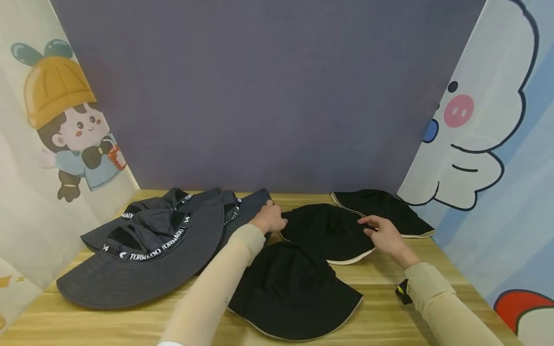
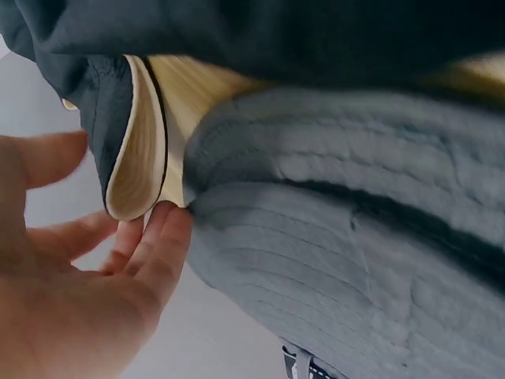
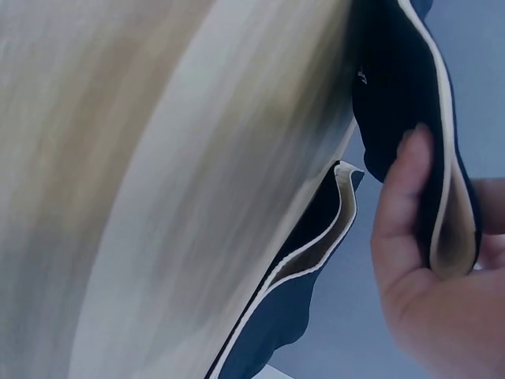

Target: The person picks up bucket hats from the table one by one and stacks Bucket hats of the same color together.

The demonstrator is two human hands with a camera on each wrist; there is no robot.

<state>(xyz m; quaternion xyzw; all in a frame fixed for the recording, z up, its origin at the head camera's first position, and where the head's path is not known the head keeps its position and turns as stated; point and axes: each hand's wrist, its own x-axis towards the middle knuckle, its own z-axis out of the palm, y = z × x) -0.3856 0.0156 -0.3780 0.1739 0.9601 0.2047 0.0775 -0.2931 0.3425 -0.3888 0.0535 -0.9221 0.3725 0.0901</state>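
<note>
A black bucket hat with cream edging lies in the middle of the table between both hands. At its left end, my left hand has its fingertips against the folded brim, with the thumb apart on the other side in the left wrist view. My right hand holds the right end, the brim lying between thumb and fingers in the right wrist view. Another black bucket hat lies in front, and a third black hat lies behind on the right.
Several dark grey wide-brimmed hats with lettered bands overlap on the left, right beside my left forearm. A small black item is by my right sleeve. A grey panel closes the back of the wooden table, with cartoon-printed walls at both sides.
</note>
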